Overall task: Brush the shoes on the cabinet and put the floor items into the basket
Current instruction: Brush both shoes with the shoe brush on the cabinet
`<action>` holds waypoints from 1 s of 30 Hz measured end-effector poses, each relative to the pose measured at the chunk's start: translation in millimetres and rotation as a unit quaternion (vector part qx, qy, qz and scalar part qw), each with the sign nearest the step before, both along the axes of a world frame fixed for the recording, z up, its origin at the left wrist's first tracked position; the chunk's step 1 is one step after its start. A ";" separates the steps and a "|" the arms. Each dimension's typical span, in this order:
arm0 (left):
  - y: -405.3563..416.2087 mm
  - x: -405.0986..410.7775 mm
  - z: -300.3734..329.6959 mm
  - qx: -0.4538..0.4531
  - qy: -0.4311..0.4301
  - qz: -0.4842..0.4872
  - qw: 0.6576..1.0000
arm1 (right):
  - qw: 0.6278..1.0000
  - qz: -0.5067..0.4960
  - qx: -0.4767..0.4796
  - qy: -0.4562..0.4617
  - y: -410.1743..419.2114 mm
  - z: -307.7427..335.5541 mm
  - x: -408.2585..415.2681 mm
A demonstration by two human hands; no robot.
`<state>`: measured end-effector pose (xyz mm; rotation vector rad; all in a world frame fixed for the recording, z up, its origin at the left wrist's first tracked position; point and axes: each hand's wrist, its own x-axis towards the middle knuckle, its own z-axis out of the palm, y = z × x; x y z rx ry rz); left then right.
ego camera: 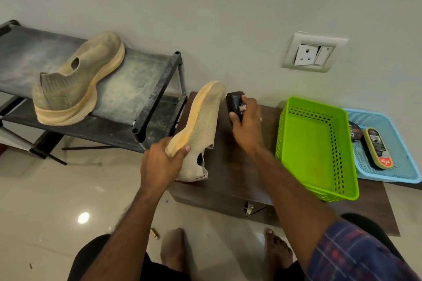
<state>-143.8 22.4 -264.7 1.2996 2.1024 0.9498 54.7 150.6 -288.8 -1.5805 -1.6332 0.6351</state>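
Over the cabinet's [228,180] left edge, your left hand [159,164] grips the knit shoe's [201,125] heel, your right hand [247,125] clasps the shoe brush [235,104]; hard strokes could twist it loose.

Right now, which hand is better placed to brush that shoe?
The right hand: it already holds the black brush beside the toe of the shoe. The left hand is busy gripping that shoe's heel end over the cabinet.
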 end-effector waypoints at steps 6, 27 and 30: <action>5.8 0.4 -6.4 -0.013 -0.027 0.004 1.000 | 0.963 0.234 0.114 -0.071 -54.1 3.4 -16.5; 8.2 2.0 -15.7 -0.021 -0.134 0.040 0.990 | 0.935 0.227 -0.041 -0.270 -34.5 -8.8 13.8; 8.5 3.5 -15.3 -0.017 -0.111 0.034 0.993 | 0.961 0.168 -0.023 -0.217 -34.7 -2.7 28.3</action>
